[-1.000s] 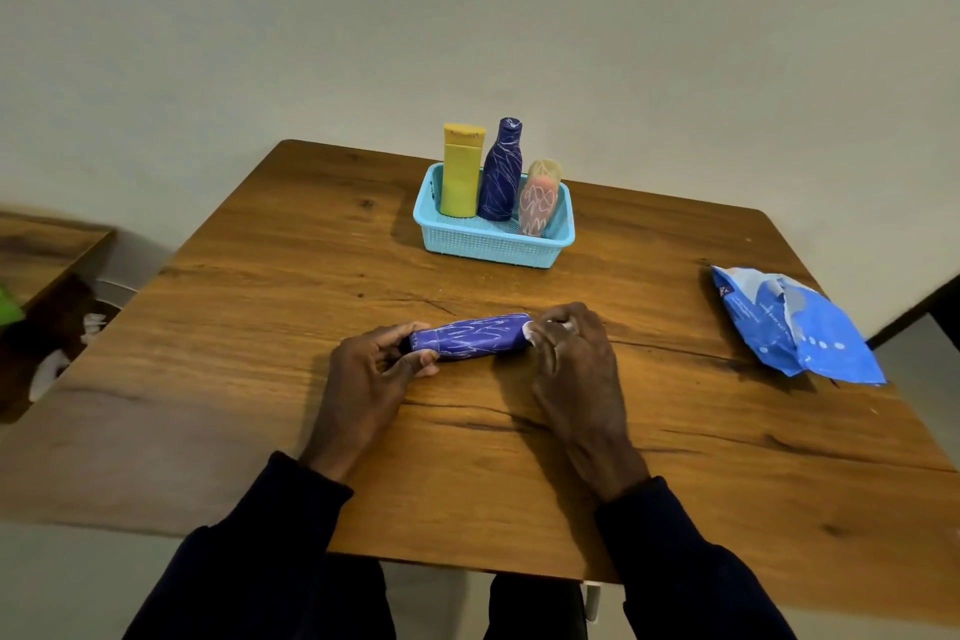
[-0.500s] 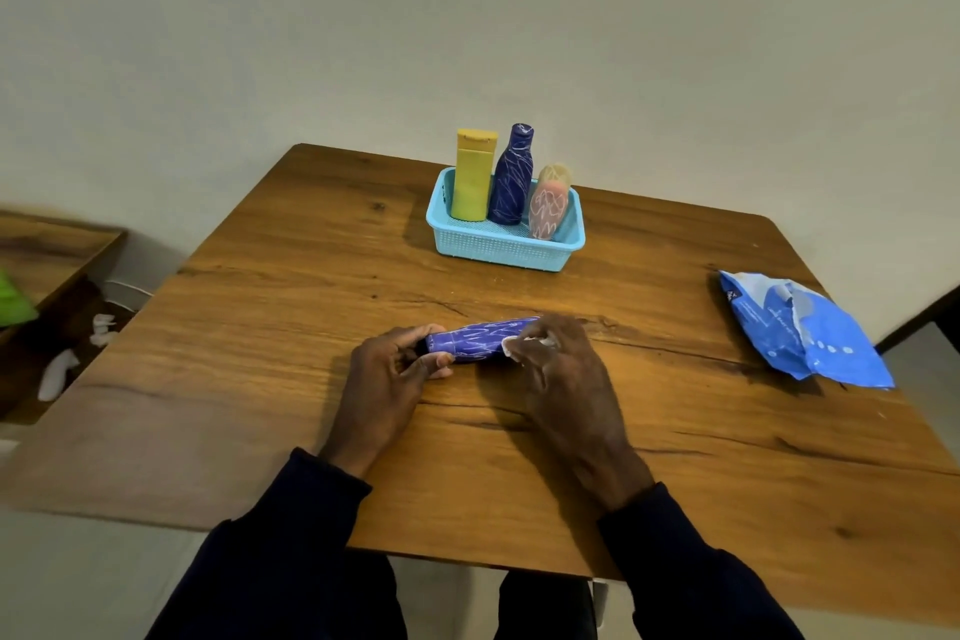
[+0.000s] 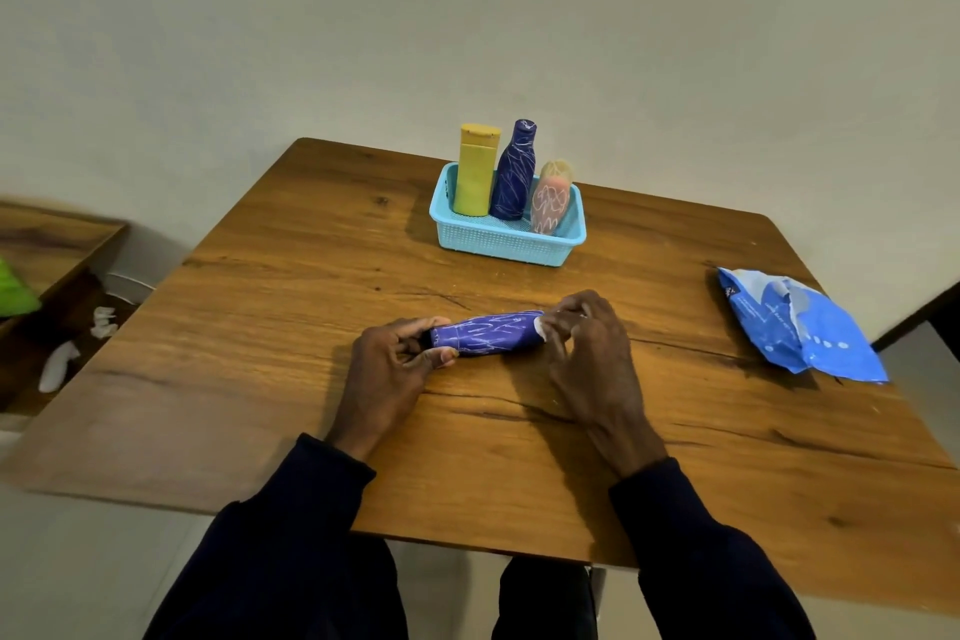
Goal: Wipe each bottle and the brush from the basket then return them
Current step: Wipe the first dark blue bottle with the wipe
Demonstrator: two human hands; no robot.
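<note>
While the left hand (image 3: 387,364) grips the purple bottle (image 3: 485,333), right hand (image 3: 587,353) pinching a wipe (image 3: 540,327), its neck end hidden

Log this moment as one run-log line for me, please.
step: wiping purple bottle | left hand: grips one end | right hand: pinches white wipe at other end | basket: beyond hands

Four bottles (image 3: 485,334), one basket (image 3: 506,244), one blue packet (image 3: 810,327) — two hands (image 3: 384,374).
</note>
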